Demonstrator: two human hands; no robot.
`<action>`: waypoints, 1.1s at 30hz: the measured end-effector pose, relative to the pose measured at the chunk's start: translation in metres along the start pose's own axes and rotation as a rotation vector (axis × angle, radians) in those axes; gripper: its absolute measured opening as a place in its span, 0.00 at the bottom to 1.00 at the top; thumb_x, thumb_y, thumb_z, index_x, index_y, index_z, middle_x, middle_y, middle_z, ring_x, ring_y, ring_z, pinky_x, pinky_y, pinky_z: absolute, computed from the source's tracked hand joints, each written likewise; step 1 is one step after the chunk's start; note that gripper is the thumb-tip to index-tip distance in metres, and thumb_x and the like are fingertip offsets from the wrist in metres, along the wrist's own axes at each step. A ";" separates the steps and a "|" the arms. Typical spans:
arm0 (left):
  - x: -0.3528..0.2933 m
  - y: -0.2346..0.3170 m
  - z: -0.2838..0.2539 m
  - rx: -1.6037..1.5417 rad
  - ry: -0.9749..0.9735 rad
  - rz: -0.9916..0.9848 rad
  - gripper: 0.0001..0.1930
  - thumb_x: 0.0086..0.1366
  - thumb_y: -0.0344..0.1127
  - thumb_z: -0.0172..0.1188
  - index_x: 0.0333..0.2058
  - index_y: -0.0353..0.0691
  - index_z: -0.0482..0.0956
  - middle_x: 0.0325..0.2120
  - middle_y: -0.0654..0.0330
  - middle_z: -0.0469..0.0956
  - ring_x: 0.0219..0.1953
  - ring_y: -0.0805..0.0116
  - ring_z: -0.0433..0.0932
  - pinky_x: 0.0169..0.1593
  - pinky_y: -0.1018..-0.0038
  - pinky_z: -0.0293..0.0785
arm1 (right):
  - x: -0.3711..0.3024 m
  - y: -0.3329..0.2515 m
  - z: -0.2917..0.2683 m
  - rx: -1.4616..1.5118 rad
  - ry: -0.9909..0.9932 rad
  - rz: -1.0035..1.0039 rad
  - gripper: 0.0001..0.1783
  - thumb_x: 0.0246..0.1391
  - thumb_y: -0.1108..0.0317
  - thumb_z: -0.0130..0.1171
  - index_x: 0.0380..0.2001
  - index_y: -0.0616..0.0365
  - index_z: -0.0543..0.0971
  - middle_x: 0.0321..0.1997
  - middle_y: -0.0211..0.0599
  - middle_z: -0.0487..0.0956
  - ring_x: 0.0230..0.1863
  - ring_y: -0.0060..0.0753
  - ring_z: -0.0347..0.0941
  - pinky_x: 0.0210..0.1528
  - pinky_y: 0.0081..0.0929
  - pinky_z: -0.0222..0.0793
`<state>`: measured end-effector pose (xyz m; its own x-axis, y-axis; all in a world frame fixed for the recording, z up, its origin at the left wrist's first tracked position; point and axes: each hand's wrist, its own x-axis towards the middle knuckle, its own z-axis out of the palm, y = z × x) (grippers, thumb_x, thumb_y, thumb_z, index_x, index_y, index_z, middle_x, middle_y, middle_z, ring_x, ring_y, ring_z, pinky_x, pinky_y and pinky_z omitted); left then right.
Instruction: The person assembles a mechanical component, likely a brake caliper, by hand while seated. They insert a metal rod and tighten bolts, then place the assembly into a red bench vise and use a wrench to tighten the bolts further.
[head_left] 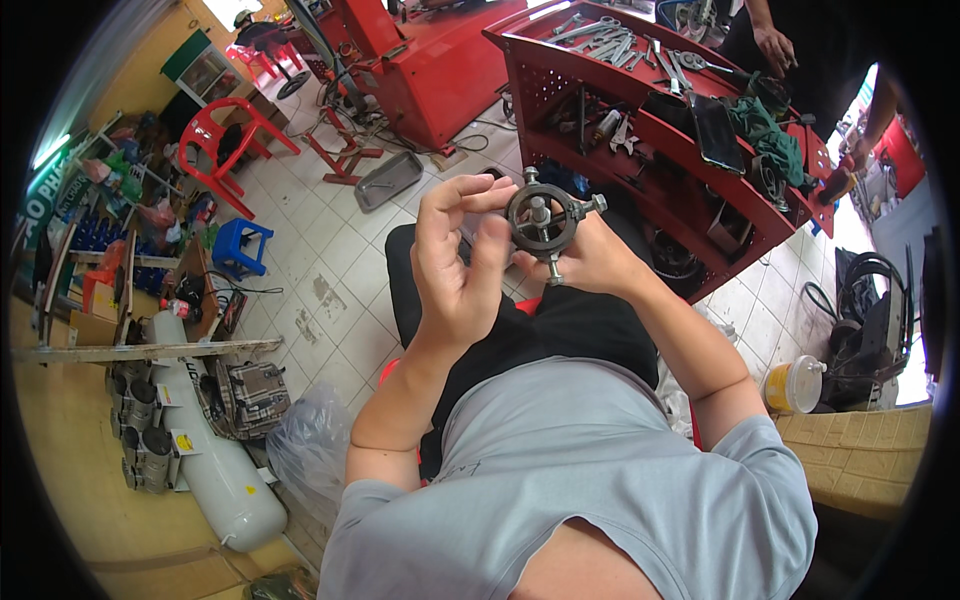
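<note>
In front of my lap I hold up a dark round metal ring tool (541, 240), with several bolts sticking out of its rim and a threaded rod in its centre. My right hand (597, 257) grips it from behind and the right side, its fingers partly hidden by the ring. On the ring's left is my left hand (452, 262), raised with curved fingers and the thumb apart from them. Those fingertips come close to the rim; whether they touch it I cannot tell.
A red tool cart (640, 185) with several wrenches (610, 42) stands ahead to the right. A grey tray (390, 182) lies on the tiled floor. Left are a red chair (225, 150), a blue stool (240, 247) and a white cylinder (225, 480). Another person's hand (774, 48) shows beyond the cart.
</note>
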<state>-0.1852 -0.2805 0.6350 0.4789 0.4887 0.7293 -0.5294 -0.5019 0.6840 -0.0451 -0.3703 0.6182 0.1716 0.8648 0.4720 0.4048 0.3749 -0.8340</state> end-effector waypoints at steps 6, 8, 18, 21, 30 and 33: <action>0.003 0.001 -0.002 0.085 -0.019 0.019 0.21 0.59 0.29 0.61 0.48 0.32 0.63 0.37 0.50 0.78 0.47 0.60 0.76 0.54 0.67 0.67 | -0.001 0.006 -0.001 -0.122 -0.019 -0.040 0.24 0.35 0.73 0.65 0.41 0.63 0.73 0.34 0.38 0.74 0.32 0.30 0.70 0.35 0.27 0.69; 0.003 0.000 -0.002 0.049 0.010 0.000 0.20 0.58 0.27 0.62 0.47 0.32 0.64 0.37 0.49 0.78 0.46 0.61 0.76 0.54 0.68 0.68 | 0.000 0.006 -0.001 -0.075 0.000 -0.073 0.24 0.35 0.72 0.65 0.41 0.63 0.73 0.34 0.38 0.74 0.31 0.30 0.69 0.34 0.27 0.69; 0.003 0.000 -0.003 0.061 -0.028 -0.001 0.20 0.59 0.25 0.61 0.48 0.33 0.63 0.36 0.51 0.78 0.46 0.63 0.76 0.54 0.68 0.67 | 0.001 0.003 -0.002 -0.074 0.010 -0.069 0.24 0.35 0.74 0.65 0.40 0.62 0.73 0.34 0.37 0.73 0.32 0.28 0.69 0.35 0.26 0.69; 0.002 0.001 -0.003 0.222 -0.080 0.098 0.15 0.65 0.29 0.54 0.48 0.32 0.63 0.37 0.51 0.78 0.47 0.62 0.76 0.54 0.68 0.66 | 0.000 0.004 -0.001 -0.138 0.028 -0.106 0.23 0.35 0.75 0.65 0.39 0.63 0.73 0.34 0.37 0.73 0.33 0.29 0.70 0.36 0.26 0.69; 0.006 0.004 -0.004 0.223 -0.100 0.079 0.19 0.62 0.26 0.57 0.49 0.32 0.62 0.38 0.49 0.78 0.47 0.64 0.76 0.53 0.73 0.68 | 0.001 0.008 -0.004 -0.070 0.003 -0.066 0.22 0.35 0.76 0.62 0.40 0.62 0.73 0.33 0.37 0.73 0.31 0.30 0.70 0.34 0.26 0.69; 0.005 -0.001 -0.005 0.166 -0.072 0.025 0.22 0.59 0.24 0.61 0.49 0.32 0.62 0.38 0.49 0.78 0.46 0.64 0.76 0.53 0.73 0.67 | 0.000 0.005 -0.002 -0.043 -0.003 0.011 0.23 0.35 0.77 0.61 0.41 0.62 0.73 0.33 0.36 0.74 0.31 0.28 0.70 0.34 0.26 0.69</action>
<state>-0.1860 -0.2736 0.6382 0.5190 0.4254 0.7414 -0.4216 -0.6271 0.6549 -0.0416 -0.3690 0.6148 0.1736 0.8698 0.4618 0.4409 0.3507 -0.8262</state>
